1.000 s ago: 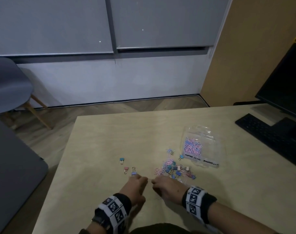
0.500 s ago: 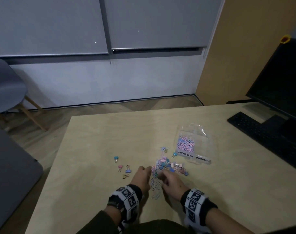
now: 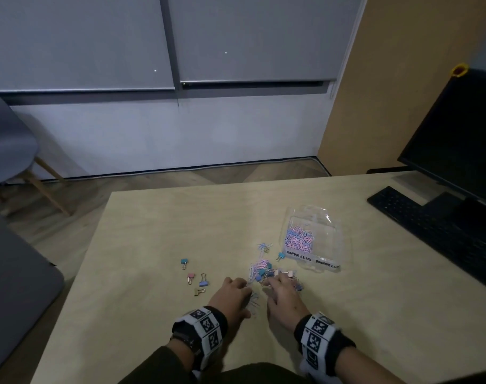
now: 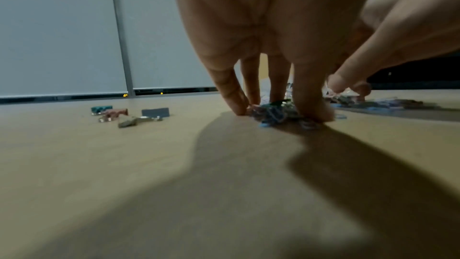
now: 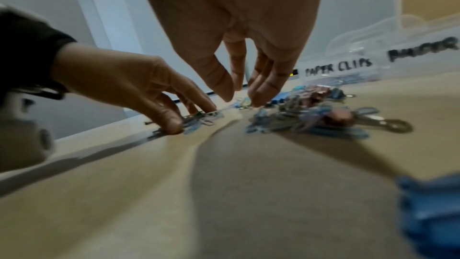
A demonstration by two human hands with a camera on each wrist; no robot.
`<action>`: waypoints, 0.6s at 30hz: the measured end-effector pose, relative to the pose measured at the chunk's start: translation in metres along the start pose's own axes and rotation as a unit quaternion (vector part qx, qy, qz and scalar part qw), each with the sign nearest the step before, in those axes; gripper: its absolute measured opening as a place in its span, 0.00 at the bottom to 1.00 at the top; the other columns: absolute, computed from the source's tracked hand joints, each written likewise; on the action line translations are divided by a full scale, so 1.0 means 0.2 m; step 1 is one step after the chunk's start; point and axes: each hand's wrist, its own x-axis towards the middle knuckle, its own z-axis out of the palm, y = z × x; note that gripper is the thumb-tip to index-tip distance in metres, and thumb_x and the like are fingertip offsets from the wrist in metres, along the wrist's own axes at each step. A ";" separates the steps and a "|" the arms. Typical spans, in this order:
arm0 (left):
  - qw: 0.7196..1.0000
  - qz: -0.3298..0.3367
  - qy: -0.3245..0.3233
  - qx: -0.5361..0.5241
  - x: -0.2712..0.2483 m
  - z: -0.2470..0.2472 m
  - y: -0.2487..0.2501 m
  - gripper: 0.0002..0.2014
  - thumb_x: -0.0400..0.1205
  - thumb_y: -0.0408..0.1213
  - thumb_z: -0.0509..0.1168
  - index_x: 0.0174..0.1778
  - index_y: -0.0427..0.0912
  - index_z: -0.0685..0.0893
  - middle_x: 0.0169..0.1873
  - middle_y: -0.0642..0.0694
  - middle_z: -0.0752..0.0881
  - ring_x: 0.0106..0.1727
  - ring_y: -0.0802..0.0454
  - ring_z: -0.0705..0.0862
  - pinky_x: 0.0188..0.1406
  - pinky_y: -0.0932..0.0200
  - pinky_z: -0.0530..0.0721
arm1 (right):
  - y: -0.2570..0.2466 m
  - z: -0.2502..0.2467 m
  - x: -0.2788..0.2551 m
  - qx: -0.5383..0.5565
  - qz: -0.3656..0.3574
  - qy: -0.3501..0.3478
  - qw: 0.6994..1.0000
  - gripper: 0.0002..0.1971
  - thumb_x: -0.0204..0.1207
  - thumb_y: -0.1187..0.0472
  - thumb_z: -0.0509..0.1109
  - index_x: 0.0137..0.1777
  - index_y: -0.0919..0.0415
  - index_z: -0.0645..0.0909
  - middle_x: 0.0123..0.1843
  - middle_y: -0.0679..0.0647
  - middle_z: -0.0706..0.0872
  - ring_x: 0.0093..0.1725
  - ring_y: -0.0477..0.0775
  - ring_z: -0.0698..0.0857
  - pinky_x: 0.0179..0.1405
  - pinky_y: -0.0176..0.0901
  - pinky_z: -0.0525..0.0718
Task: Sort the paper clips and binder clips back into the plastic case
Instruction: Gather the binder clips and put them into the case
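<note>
A clear plastic case lies open on the table, with pink and blue paper clips in its left compartment. In front of it is a mixed pile of paper clips and binder clips. My left hand presses nearly straight fingers down on a small bunch of paper clips at the pile's near left side. My right hand hovers over the pile's near edge. Its thumb and fingertips sit close together with a gap between them, just above a blue clip.
Several loose binder clips lie left of the hands: teal, pink, blue, olive. A black keyboard and monitor stand at the right. The table's left edge drops to the floor.
Both hands have moved forward from the near table into the pile. Some paper clips now lie pulled toward me between the hands.
</note>
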 end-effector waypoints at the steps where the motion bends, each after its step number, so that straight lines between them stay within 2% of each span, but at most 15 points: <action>1: 1.000 -0.002 0.013 0.003 -0.01 0.00 0.00 0.20 0.80 0.40 0.63 0.70 0.44 0.75 0.73 0.44 0.70 0.71 0.45 0.67 0.73 0.52 0.70 | -0.03 0.00 -0.03 -0.002 -0.013 -0.016 1.000 0.19 0.76 0.67 0.62 0.67 0.57 0.72 0.69 0.54 0.68 0.69 0.52 0.70 0.67 0.35 0.68; 3: 1.000 -0.010 0.023 0.004 -0.03 0.00 -0.01 0.15 0.82 0.35 0.60 0.65 0.42 0.80 0.68 0.42 0.75 0.66 0.45 0.72 0.69 0.53 0.74 | -0.08 0.01 -0.08 -0.008 -0.019 -0.070 0.997 0.27 0.73 0.61 0.70 0.71 0.53 0.67 0.70 0.52 0.65 0.70 0.52 0.67 0.67 0.38 0.69; 5: 0.999 -0.024 0.020 -0.016 -0.03 -0.01 -0.01 0.13 0.81 0.32 0.59 0.60 0.40 0.83 0.62 0.40 0.80 0.62 0.44 0.76 0.66 0.53 0.77 | -0.12 0.02 -0.10 -0.031 -0.005 -0.130 0.991 0.38 0.67 0.53 0.75 0.74 0.51 0.60 0.72 0.52 0.62 0.71 0.55 0.64 0.70 0.47 0.71; 8: 0.993 -0.060 0.028 -0.100 -0.02 -0.03 -0.02 0.11 0.81 0.32 0.59 0.54 0.37 0.86 0.54 0.39 0.85 0.56 0.45 0.82 0.60 0.57 0.80 | -0.15 0.05 -0.09 -0.065 0.013 -0.153 0.986 0.47 0.63 0.49 0.78 0.77 0.50 0.54 0.75 0.53 0.59 0.73 0.57 0.60 0.73 0.53 0.68; 12: 0.948 -0.142 0.119 -0.259 0.00 -0.08 -0.08 0.12 0.78 0.32 0.65 0.55 0.36 0.87 0.53 0.42 0.89 0.50 0.52 0.85 0.50 0.69 0.78 | -0.17 0.09 -0.02 -0.067 0.024 -0.155 0.985 0.50 0.64 0.53 0.78 0.79 0.52 0.49 0.79 0.56 0.54 0.78 0.59 0.54 0.77 0.56 0.62; 16: 0.903 -0.191 0.165 -0.349 -0.04 -0.12 -0.18 0.15 0.76 0.34 0.70 0.58 0.35 0.86 0.56 0.40 0.88 0.55 0.50 0.85 0.58 0.65 0.79 | -0.22 0.12 0.03 -0.044 0.011 -0.167 0.985 0.47 0.65 0.58 0.78 0.79 0.54 0.52 0.77 0.57 0.57 0.77 0.58 0.57 0.77 0.54 0.64; 18: 0.891 -0.200 0.185 -0.364 -0.07 -0.13 -0.23 0.15 0.76 0.36 0.71 0.57 0.34 0.86 0.54 0.39 0.88 0.52 0.51 0.85 0.54 0.66 0.78 | -0.25 0.13 0.05 -0.029 0.000 -0.172 0.985 0.44 0.66 0.59 0.77 0.78 0.54 0.55 0.74 0.57 0.60 0.75 0.57 0.60 0.76 0.52 0.66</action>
